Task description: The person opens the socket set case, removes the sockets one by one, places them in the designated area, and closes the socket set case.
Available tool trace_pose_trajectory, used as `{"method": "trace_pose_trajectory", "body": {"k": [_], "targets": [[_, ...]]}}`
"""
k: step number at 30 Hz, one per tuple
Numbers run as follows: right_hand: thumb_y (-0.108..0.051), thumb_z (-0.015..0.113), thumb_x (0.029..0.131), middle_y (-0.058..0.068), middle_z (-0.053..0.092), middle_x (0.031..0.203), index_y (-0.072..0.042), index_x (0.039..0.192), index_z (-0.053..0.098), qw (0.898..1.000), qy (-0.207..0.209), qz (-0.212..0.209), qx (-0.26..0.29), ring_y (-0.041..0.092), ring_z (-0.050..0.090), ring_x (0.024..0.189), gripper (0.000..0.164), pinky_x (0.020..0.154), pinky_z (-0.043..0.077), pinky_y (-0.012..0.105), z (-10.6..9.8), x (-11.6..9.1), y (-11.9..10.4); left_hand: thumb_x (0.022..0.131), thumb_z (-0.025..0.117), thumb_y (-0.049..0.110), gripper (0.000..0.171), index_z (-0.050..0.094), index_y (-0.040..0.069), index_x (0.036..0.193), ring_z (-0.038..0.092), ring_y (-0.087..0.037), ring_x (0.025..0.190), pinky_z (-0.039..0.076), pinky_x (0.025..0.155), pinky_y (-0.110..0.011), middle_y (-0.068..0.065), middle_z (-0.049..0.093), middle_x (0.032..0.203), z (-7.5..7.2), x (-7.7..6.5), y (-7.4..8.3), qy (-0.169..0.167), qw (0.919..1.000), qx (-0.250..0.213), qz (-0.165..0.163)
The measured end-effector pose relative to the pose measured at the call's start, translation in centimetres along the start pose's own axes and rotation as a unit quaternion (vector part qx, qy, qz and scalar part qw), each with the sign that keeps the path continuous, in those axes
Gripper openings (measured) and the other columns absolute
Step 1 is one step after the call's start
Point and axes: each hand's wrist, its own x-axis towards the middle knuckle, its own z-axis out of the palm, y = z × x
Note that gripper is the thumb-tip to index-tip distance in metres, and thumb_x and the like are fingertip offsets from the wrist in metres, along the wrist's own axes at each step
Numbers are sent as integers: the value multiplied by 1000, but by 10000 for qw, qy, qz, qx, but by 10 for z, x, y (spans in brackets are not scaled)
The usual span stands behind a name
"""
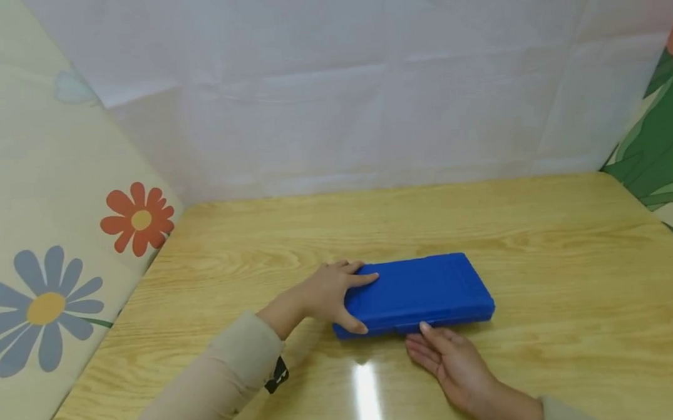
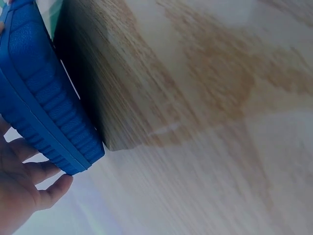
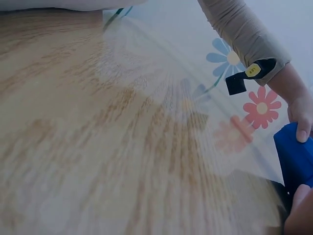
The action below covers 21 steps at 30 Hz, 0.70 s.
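A flat blue plastic case (image 1: pixel 413 288), shut, lies on the wooden table in the head view. Its ribbed end (image 2: pixel 54 103) fills the left edge of the left wrist view. My left hand (image 1: pixel 328 295) holds the case's left end, thumb at the near edge and fingers spread over the top and far side. At the middle of the front edge, my right hand (image 1: pixel 456 362) touches the latch (image 1: pixel 407 328) with its thumb. The other fingers of that hand extend loosely below the edge. In the right wrist view only part of the case (image 3: pixel 295 154) shows.
The wood-grain table (image 1: pixel 570 275) stretches round the case, with a bright light reflection near its front. A white cloth (image 1: pixel 366 108) hangs behind it. Flower-printed cloth (image 1: pixel 42 185) borders the left side. A black strap device (image 1: pixel 277 375) hangs by the left wrist.
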Motion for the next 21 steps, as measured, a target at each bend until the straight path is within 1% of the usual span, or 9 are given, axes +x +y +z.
{"method": "trace_pose_trajectory", "body": {"k": [4,6,9,12,16,21], "targets": [[-21,51,87,13,59,86,11,109,36,9998,-45,157,-84,20,59,83,41,79,46,34,-2,-2,1,63,65,56,87,34,18,134,24,-39,121,22,92,-57,-16,27,136,1,-1,0,62,10000,-3,51],[-21,51,87,11,59,83,7,103,39,9996,-137,232,-107,18,59,79,35,78,47,33,-3,-3,1,62,65,56,87,35,17,134,25,-40,120,23,91,-58,-18,27,136,1,-1,-1,117,9999,83,72],[-18,50,88,11,59,82,2,93,42,9991,-329,260,-62,18,60,79,22,78,47,33,-3,-5,2,62,65,57,88,35,17,133,26,-40,119,24,89,-58,-18,28,136,2,-3,-2,163,9995,255,115],[-15,50,88,11,60,82,-3,84,43,9982,-514,311,26,19,60,80,14,79,46,33,-4,-8,0,62,65,58,89,35,16,134,26,-39,120,25,89,-59,-18,27,136,3,-5,-2,176,9991,353,171],[-11,51,87,11,61,83,-7,78,44,9964,-768,344,47,19,60,81,12,79,46,34,-7,-13,0,61,65,59,90,33,16,134,24,-41,120,25,89,-59,-19,26,136,4,-7,1,141,9987,456,195],[-10,50,87,11,61,84,-8,77,45,9956,-883,296,-100,20,60,82,12,80,45,35,-11,-17,2,62,64,59,91,30,17,136,22,-40,122,22,92,-57,-17,22,138,5,-7,5,32,9978,641,146]]}}
